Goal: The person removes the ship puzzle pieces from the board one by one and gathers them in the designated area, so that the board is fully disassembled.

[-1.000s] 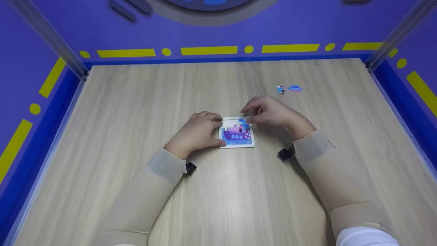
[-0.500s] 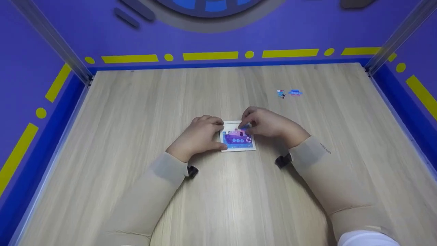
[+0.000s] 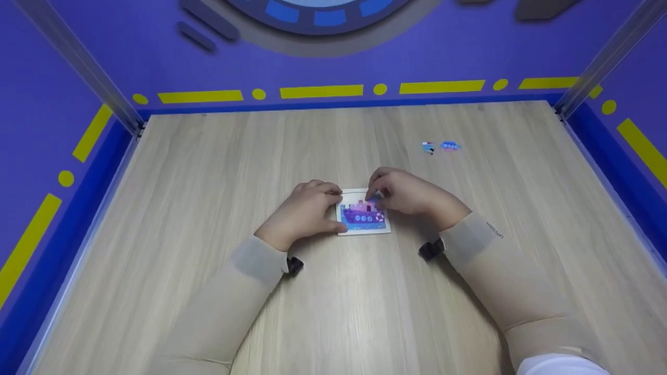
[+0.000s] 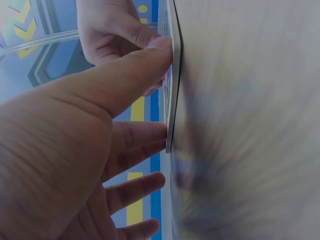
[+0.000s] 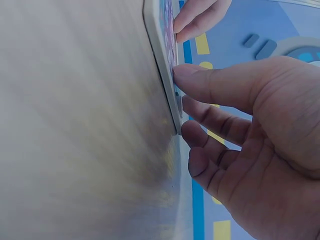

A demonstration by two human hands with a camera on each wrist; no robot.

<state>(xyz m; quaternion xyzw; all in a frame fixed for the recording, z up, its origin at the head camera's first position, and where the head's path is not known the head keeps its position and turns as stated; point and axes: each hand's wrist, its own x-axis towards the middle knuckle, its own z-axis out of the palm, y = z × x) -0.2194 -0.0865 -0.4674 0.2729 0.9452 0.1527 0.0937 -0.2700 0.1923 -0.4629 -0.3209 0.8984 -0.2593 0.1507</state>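
Note:
A small square jigsaw puzzle in a white tray lies on the table, showing a purple and pink ship on blue water. Along its left side rests my left hand; the thumb touches the near left corner and fingertips touch the far left part of the edge. My right hand is over the tray's far right part, pinching a blue puzzle piece between thumb and forefinger. Fingers cover most of that piece. In the right wrist view its thin edge shows at the tray surface.
Two loose puzzle pieces lie beyond the right hand: a small blue and white one and a blue ship-shaped one. Purple walls with yellow markings enclose the wooden table at the back and sides.
My right hand has moved left and nearer over the tray, bringing the blue piece down to its upper right part. The left hand stays on the tray's left side. The head view has tilted up slightly.

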